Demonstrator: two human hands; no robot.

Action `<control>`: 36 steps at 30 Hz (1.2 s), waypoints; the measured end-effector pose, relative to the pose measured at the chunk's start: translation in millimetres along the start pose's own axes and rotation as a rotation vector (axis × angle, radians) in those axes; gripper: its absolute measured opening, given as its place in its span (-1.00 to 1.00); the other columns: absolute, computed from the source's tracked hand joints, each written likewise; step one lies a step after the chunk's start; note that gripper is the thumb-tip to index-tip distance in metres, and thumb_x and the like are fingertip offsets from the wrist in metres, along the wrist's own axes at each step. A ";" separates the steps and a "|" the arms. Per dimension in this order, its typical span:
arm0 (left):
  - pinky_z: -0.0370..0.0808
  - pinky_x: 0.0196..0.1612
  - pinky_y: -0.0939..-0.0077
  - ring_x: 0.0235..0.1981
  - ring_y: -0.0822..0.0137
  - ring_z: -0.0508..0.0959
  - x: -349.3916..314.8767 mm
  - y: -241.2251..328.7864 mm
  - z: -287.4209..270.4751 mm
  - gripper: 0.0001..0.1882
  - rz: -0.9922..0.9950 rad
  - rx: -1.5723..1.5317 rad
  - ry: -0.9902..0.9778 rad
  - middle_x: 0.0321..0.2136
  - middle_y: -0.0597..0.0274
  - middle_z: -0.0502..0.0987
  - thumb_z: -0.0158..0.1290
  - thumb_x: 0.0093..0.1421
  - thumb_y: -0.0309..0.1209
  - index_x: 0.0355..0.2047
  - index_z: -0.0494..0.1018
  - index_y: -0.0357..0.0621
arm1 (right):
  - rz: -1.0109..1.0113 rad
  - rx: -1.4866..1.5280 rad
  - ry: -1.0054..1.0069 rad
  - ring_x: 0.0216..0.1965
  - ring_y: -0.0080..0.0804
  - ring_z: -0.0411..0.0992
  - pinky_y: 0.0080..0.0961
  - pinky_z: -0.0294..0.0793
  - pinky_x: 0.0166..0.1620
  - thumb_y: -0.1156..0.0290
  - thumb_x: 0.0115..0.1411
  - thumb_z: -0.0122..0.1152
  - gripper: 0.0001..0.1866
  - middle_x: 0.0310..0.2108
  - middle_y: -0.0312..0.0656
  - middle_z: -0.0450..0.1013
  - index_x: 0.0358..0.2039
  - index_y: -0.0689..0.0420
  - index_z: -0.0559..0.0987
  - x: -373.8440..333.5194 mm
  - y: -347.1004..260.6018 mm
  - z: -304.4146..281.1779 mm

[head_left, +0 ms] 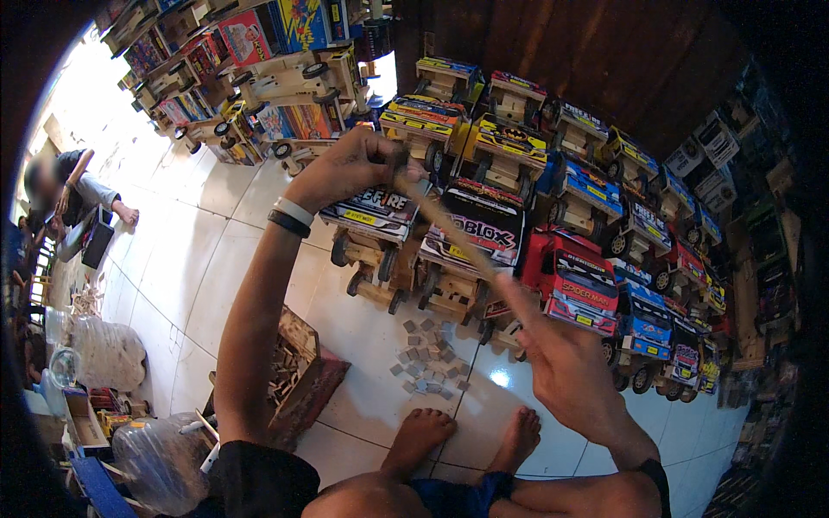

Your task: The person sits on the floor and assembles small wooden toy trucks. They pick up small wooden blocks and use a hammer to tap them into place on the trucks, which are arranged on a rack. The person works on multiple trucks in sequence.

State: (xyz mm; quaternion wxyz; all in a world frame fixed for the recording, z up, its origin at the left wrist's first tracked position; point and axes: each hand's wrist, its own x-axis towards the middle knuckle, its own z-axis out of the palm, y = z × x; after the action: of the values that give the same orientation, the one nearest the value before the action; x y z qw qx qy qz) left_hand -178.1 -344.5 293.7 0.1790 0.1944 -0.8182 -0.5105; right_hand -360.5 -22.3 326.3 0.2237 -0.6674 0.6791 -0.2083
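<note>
I sit on a white tiled floor (199,259) with my bare feet (423,436) in front of me. My left hand (350,164) is raised and closed around the dark upper end of a thin wooden stick (449,224). My right hand (561,354) grips the stick's lower end, so the stick runs slanted between both hands. A black and white band is on my left wrist. Below the stick lies a heap of small grey wooden blocks (427,358) on the tiles.
Several colourful wooden toy trucks (570,276) stand in rows ahead and to the right, more are stacked at the back left (294,78). A wooden box of small pieces (298,371) sits by my left knee. Another person (73,186) sits far left. Plastic bags (104,354) lie lower left.
</note>
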 end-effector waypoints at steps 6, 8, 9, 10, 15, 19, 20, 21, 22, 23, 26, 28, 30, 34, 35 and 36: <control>0.62 0.00 0.46 -0.17 0.43 0.67 -0.5 -17.7 -3.2 -0.73 0.019 0.024 0.037 -0.22 0.22 0.72 0.34 0.26 -0.33 -0.16 0.63 -0.27 | -0.065 0.048 0.123 -0.29 0.04 0.62 -0.18 0.59 -0.16 0.65 0.36 0.11 -0.24 -0.02 0.17 0.59 0.52 -0.02 0.18 1.6 -1.5 -0.8; 0.61 0.04 0.46 -0.16 0.41 0.68 1.6 -19.2 -5.2 -0.74 -0.022 -0.003 -0.003 -0.21 0.21 0.72 0.34 0.25 -0.35 -0.16 0.63 -0.27 | -0.063 0.055 0.130 -0.31 0.02 0.62 -0.15 0.58 -0.17 0.65 0.35 0.12 -0.23 -0.05 0.16 0.59 0.52 -0.03 0.18 2.1 -1.2 0.2; 0.61 0.05 0.46 -0.16 0.41 0.68 3.8 -19.1 -5.9 -0.74 0.036 -0.019 -0.041 -0.21 0.21 0.72 0.34 0.25 -0.35 -0.17 0.64 -0.28 | -0.060 0.051 0.121 -0.31 0.02 0.62 -0.14 0.58 -0.18 0.65 0.34 0.12 -0.23 -0.07 0.16 0.59 0.52 -0.03 0.18 2.0 -0.7 -0.5; 0.61 0.06 0.46 -0.15 0.40 0.68 5.1 -18.6 -6.5 -0.75 0.027 -0.002 -0.050 -0.20 0.21 0.72 0.34 0.24 -0.36 -0.17 0.65 -0.28 | -0.022 0.000 0.052 -0.31 0.01 0.62 -0.14 0.58 -0.18 0.65 0.34 0.12 -0.23 -0.09 0.15 0.60 0.52 -0.03 0.18 2.5 -0.2 -0.8; 0.61 0.01 0.47 -0.19 0.43 0.67 2.0 -14.8 -3.5 -0.77 -0.103 0.185 0.048 -0.23 0.22 0.74 0.34 0.25 -0.34 -0.19 0.71 -0.25 | -0.075 -0.095 0.097 -0.34 -0.01 0.62 -0.09 0.55 -0.22 0.65 0.34 0.14 -0.22 -0.24 0.13 0.60 0.52 -0.06 0.18 3.5 0.2 -2.1; 0.61 -0.02 0.47 -0.22 0.45 0.67 3.2 -15.4 -3.7 -0.80 0.078 -0.056 -0.060 -0.27 0.22 0.75 0.30 0.29 -0.35 -0.20 0.73 -0.23 | -0.066 -0.031 0.088 -0.43 -0.05 0.58 -0.14 0.52 -0.29 0.65 0.32 0.16 -0.21 -0.39 0.09 0.55 0.52 -0.12 0.21 2.2 -2.0 -1.2; 0.61 -0.01 0.48 -0.22 0.45 0.67 4.8 -16.8 -4.0 -0.82 0.076 -0.017 -0.050 -0.27 0.21 0.75 0.30 0.29 -0.36 -0.21 0.73 -0.22 | -0.008 -0.077 0.012 -0.43 -0.05 0.58 -0.15 0.52 -0.30 0.65 0.32 0.17 -0.21 -0.39 0.08 0.55 0.51 -0.11 0.21 1.8 -2.4 -1.9; 0.61 -0.01 0.49 -0.22 0.45 0.67 5.9 -18.8 -4.5 -0.83 0.076 0.024 -0.039 -0.27 0.21 0.75 0.29 0.30 -0.38 -0.21 0.73 -0.22 | 0.012 -0.111 -0.035 -0.43 -0.06 0.58 -0.16 0.53 -0.30 0.66 0.32 0.17 -0.21 -0.40 0.08 0.55 0.51 -0.11 0.22 1.3 -2.7 -2.5; 0.61 -0.01 0.49 -0.22 0.45 0.67 6.8 -20.7 -5.5 -0.84 0.113 0.057 -0.026 -0.27 0.21 0.75 0.28 0.30 -0.39 -0.21 0.73 -0.21 | 0.034 -0.099 -0.031 -0.44 -0.06 0.57 -0.16 0.53 -0.31 0.65 0.32 0.17 -0.20 -0.40 0.08 0.55 0.51 -0.11 0.21 1.3 -2.6 -3.4; 0.61 -0.01 0.52 -0.22 0.45 0.68 7.5 -23.0 -5.2 -0.85 0.140 0.012 -0.037 -0.27 0.21 0.75 0.27 0.30 -0.41 -0.21 0.73 -0.21 | 0.024 -0.071 -0.006 -0.44 -0.06 0.57 -0.16 0.53 -0.31 0.65 0.32 0.17 -0.20 -0.41 0.08 0.55 0.52 -0.11 0.20 0.9 -3.2 -3.2; 0.63 -0.01 0.51 -0.22 0.45 0.68 7.0 -27.4 -4.9 -0.87 0.015 0.103 0.028 -0.25 0.21 0.75 0.26 0.30 -0.42 -0.21 0.73 -0.19 | -0.057 -0.028 0.103 -0.46 -0.05 0.57 -0.13 0.52 -0.33 0.63 0.32 0.17 -0.20 -0.43 0.08 0.54 0.52 -0.12 0.19 2.3 -4.8 -2.1; 0.63 -0.01 0.51 -0.20 0.44 0.68 6.9 -28.1 -4.3 -0.87 0.093 -0.001 -0.009 -0.23 0.19 0.75 0.25 0.31 -0.44 -0.22 0.73 -0.21 | -0.044 -0.041 0.077 -0.47 -0.04 0.56 -0.12 0.51 -0.35 0.62 0.33 0.17 -0.20 -0.44 0.09 0.53 0.53 -0.13 0.18 3.8 -6.5 -1.5; 0.63 0.00 0.50 -0.19 0.44 0.68 7.7 -27.8 -4.5 -0.87 0.062 -0.012 -0.031 -0.22 0.19 0.75 0.24 0.31 -0.45 -0.22 0.73 -0.22 | 0.056 -0.089 -0.056 -0.49 -0.02 0.54 -0.11 0.50 -0.35 0.61 0.34 0.16 -0.20 -0.46 0.10 0.52 0.53 -0.13 0.17 4.3 -7.6 -4.8; 0.62 0.01 0.49 -0.18 0.42 0.69 7.0 -26.7 -6.4 -0.85 0.109 -0.020 -0.032 -0.22 0.18 0.75 0.27 0.30 -0.41 -0.21 0.72 -0.22 | 0.064 -0.059 -0.045 -0.48 0.03 0.53 -0.07 0.50 -0.32 0.61 0.34 0.15 -0.20 -0.43 0.11 0.54 0.53 -0.14 0.17 1.7 -10.6 -10.4; 0.62 0.01 0.49 -0.17 0.42 0.69 6.2 -26.4 -6.6 -0.85 0.131 -0.002 -0.018 -0.22 0.18 0.75 0.27 0.30 -0.40 -0.22 0.72 -0.21 | 0.048 -0.040 -0.025 -0.47 0.04 0.53 -0.05 0.50 -0.31 0.61 0.34 0.15 -0.20 -0.42 0.11 0.54 0.53 -0.14 0.16 1.5 -11.0 -9.5; 0.62 0.01 0.49 -0.17 0.41 0.69 5.8 -26.1 -6.2 -0.84 0.123 0.043 -0.007 -0.22 0.18 0.75 0.27 0.30 -0.38 -0.22 0.72 -0.21 | 0.035 -0.015 -0.013 -0.46 0.06 0.54 -0.03 0.49 -0.30 0.61 0.34 0.15 -0.19 -0.40 0.12 0.55 0.53 -0.15 0.16 1.2 -11.1 -7.7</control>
State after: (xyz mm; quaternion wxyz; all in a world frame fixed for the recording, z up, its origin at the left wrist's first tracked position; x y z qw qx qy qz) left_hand -176.6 -362.6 273.2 0.2030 0.1459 -0.8399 -0.4817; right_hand -355.9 -23.9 338.9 0.2270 -0.6582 0.6909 -0.1949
